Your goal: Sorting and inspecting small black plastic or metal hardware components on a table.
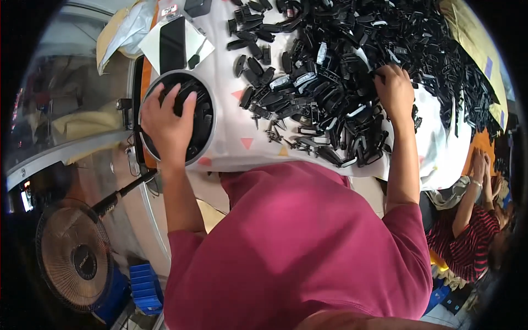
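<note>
My left hand (168, 124) is over a round dark bowl (211, 132) with a light rim, its fingers spread and dipping toward the small black pieces inside. Whatever lies under the palm is hidden. Over on the right, my right hand (395, 92) reaches into a wide pile of small black plastic pieces (330, 99). Its fingers curl down and close at a black piece (378, 80) by the fingertips, which are partly covered. Many pieces are long and curved, some with shiny faces.
A dark phone (172, 44) lies on white paper beyond the bowl, near a plastic bag (129, 33). White patterned cloth (228, 110) covers the table. A fan (74, 256) stands low left. Another person in a striped top (467, 236) sits at the right.
</note>
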`<action>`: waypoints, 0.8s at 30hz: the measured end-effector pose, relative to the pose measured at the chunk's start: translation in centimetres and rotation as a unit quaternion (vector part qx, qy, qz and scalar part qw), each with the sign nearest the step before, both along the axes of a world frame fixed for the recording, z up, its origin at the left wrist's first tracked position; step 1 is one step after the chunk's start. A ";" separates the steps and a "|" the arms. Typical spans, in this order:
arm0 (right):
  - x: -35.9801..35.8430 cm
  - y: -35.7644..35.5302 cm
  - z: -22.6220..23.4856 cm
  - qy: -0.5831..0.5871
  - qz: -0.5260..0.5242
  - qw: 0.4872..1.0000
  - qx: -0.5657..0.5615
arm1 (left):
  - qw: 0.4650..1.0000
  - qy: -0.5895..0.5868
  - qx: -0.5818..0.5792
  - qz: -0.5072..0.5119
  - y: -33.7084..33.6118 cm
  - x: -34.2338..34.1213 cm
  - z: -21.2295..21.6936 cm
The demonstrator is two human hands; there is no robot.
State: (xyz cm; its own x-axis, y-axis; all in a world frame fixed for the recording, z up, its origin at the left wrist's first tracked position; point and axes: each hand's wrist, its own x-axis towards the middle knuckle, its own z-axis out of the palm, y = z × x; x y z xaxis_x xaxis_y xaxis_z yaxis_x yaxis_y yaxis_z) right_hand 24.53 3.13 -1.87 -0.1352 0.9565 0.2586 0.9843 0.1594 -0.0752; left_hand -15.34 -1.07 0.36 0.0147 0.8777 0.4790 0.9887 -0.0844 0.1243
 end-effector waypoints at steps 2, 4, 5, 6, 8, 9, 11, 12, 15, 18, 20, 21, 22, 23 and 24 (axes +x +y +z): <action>0.1 -0.2 -0.3 0.057 -0.039 0.997 0.020 | 0.996 0.060 0.064 0.009 0.5 2.1 0.7; -1.4 -0.6 0.8 0.178 -0.078 0.981 0.017 | 0.997 0.010 -0.026 -0.074 2.0 4.0 0.2; -2.7 -0.6 1.6 0.297 -0.111 0.948 0.017 | 0.989 -0.034 -0.065 -0.131 2.9 4.7 -0.6; -3.7 -0.7 2.4 0.407 -0.074 0.910 0.015 | 0.984 -0.014 -0.078 -0.162 4.1 6.0 -1.0; -4.5 -0.9 2.7 0.600 -0.089 0.792 -0.074 | 0.977 0.003 -0.088 -0.194 6.0 7.0 -2.1; -4.6 -0.9 2.8 0.661 -0.095 0.737 -0.104 | 0.972 0.049 -0.113 -0.199 6.8 7.0 -3.0; -4.3 -1.5 2.6 0.761 -0.105 0.625 -0.140 | 0.962 0.093 -0.135 -0.217 7.7 7.5 -3.1; -4.3 -1.6 2.7 0.787 -0.109 0.582 -0.172 | 0.962 0.090 -0.146 -0.212 7.6 7.3 -2.8; -5.1 -2.6 2.8 0.814 -0.103 0.522 -0.232 | 0.966 0.061 -0.162 -0.192 6.8 8.9 -0.3; -7.5 -3.0 4.5 0.843 0.009 0.486 -0.231 | 0.717 -0.586 -0.311 -0.215 5.1 10.4 1.2; -9.4 -3.2 6.3 0.842 0.069 0.517 -0.138 | 0.621 -0.669 -0.283 -0.296 3.7 12.0 2.2; -10.1 -3.3 6.9 0.832 0.088 0.540 -0.089 | 0.606 -0.680 -0.283 -0.301 3.2 12.7 2.9; -10.4 -3.3 6.6 0.812 0.136 0.565 -0.055 | 0.601 -0.684 -0.269 -0.314 2.9 13.0 2.8; -10.6 -3.5 6.5 0.788 0.136 0.599 -0.050 | 0.601 -0.684 -0.268 -0.315 2.5 13.0 3.0; -10.5 -3.7 6.2 0.693 0.143 0.706 -0.019 | 0.597 -0.689 -0.273 -0.308 2.2 12.9 3.2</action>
State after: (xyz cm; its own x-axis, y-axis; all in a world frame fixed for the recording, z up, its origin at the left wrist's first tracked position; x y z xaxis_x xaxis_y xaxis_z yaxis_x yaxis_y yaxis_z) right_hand 14.00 -0.57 4.36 0.0330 0.9513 0.3065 -0.1125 0.3083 -0.9446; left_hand -2.40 1.14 3.58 0.3375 0.9398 0.0540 -0.2816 0.0460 0.9584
